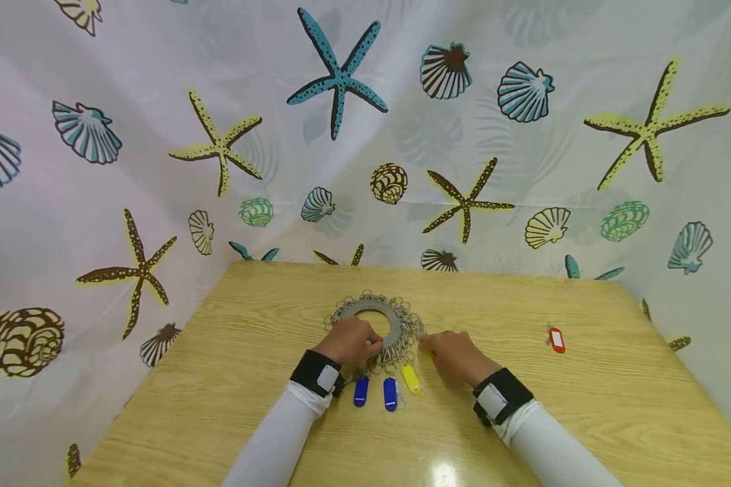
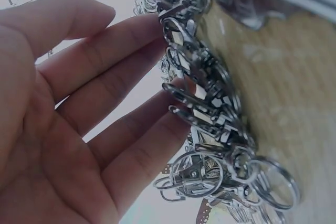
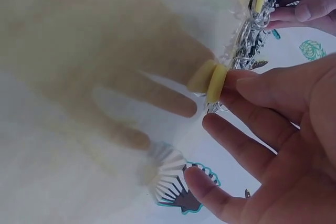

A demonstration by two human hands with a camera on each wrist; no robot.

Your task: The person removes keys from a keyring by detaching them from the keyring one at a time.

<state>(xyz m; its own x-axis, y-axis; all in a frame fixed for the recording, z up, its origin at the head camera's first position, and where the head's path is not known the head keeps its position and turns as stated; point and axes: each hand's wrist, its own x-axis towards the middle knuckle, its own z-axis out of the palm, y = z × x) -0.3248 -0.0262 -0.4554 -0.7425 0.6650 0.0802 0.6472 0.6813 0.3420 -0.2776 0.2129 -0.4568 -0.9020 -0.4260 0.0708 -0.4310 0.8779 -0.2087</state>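
Observation:
A flat grey ring (image 1: pixel 345 311), edged all round with small metal split rings and clips (image 2: pixel 210 103), lies mid-table. Over its near left side is my left hand (image 1: pixel 351 341). In the left wrist view its fingers are extended and touch the metal clips, with the thumb apart. At the ring's right side, my right hand (image 1: pixel 457 355) has thumb and index finger together at a yellow key tag (image 3: pixel 216 83), pinching its end close to the table; the other fingers spread. Two blue key tags (image 1: pixel 361 391) and another yellow key tag (image 1: pixel 411 379) lie along the ring's near edge.
A red key tag (image 1: pixel 557 339) lies by itself on the right of the wooden table (image 1: pixel 268 284). A white curtain (image 1: pixel 402 149) printed with shells and starfish surrounds the table at the back and sides.

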